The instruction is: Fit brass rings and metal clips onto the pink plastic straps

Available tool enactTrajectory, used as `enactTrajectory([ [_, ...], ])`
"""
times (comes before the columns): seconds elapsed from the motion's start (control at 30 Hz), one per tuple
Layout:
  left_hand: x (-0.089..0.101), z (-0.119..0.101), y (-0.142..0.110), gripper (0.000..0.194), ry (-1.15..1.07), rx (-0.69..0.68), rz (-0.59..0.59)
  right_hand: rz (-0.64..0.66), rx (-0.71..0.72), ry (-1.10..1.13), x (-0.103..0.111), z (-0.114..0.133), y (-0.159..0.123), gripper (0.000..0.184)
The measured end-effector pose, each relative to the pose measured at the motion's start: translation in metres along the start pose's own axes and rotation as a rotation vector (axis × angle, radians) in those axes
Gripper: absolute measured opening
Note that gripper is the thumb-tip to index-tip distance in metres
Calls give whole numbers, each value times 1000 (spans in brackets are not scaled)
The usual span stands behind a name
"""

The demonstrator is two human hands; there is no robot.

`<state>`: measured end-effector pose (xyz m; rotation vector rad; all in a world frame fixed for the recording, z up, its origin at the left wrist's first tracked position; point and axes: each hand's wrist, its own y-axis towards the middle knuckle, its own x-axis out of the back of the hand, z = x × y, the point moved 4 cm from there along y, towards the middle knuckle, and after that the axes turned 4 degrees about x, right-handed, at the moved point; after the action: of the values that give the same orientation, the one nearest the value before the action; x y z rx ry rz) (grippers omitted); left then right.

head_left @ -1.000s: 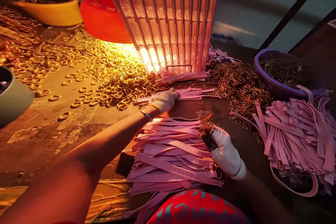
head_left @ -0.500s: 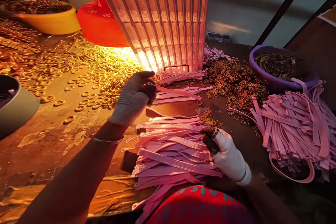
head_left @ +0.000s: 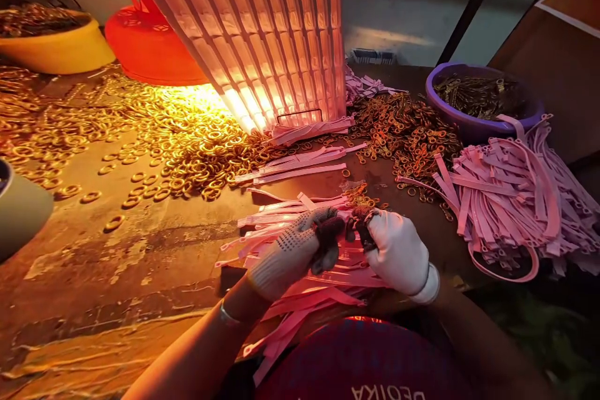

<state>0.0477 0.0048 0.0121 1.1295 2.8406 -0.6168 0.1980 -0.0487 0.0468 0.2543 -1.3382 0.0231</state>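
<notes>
My left hand (head_left: 300, 250), in a dotted pale glove with dark fingertips, is closed; a short end of a pink strap (head_left: 307, 201) sticks out beyond its fingers. My right hand (head_left: 396, 250), in a white glove with dark fingertips, is pinched close beside it. What the right fingers hold is too small and dark to make out. Beneath both hands spreads a pile of pink straps (head_left: 304, 300) with small end loops. A few small metal clasps (head_left: 360, 195) lie just beyond the right fingertips. Farther back sits a smaller group of pink straps (head_left: 300, 164).
Gold rings (head_left: 206, 156) cover the table's left under a red lamp (head_left: 150, 50). A translucent ribbed panel (head_left: 262, 31) stands behind. At right are a heap of metal clasps (head_left: 407, 137), a purple basin (head_left: 469, 119) and more pink straps (head_left: 510, 200). A yellow basin (head_left: 70, 47) stands far left.
My left hand has come back from the far straps to meet my right hand over the near pile. One strap is gone from the far group. The camera view has shifted slightly.
</notes>
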Motion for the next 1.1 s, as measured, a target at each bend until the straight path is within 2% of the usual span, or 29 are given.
enactTrajectory([
  [0.07, -2, -2, 0, 37, 100, -28, -34, 63, 1, -120, 1, 2, 0, 19],
  [0.17, -2, -6, 0, 43, 273, -76, -118, 79, 47, -223, -3, 6, -2, 15],
  [0.3, -1, -13, 2, 39, 588, -241, -219, -45, 108, -286, -15, 7, -6, 19],
  [0.33, -1, -13, 2, 38, 632, -273, -217, -88, 117, -283, -17, 6, -8, 19],
  [0.4, 0, -11, 2, 39, 621, -254, -164, -146, 123, -240, -20, 5, -10, 18],
  [0.5, 2, -4, 2, 41, 573, -187, -86, -128, 107, -107, -21, 2, -13, 15],
  [0.63, 1, -6, 2, 30, 787, -367, -136, -89, 61, -133, -21, -1, -13, 16],
  [0.73, -2, -6, 5, 22, 894, -413, -87, -88, 51, -212, -21, 0, -12, 17],
  [0.83, -3, -8, 8, 21, 875, -411, -43, -22, 30, -230, -18, 0, -10, 19],
  [1.0, 2, -6, 6, 26, 825, -384, -183, 191, 59, -186, -9, -1, -7, 16],
  [1.1, -3, 3, 5, 19, 852, -418, -178, 296, -25, -176, -12, -6, -3, 16],
])
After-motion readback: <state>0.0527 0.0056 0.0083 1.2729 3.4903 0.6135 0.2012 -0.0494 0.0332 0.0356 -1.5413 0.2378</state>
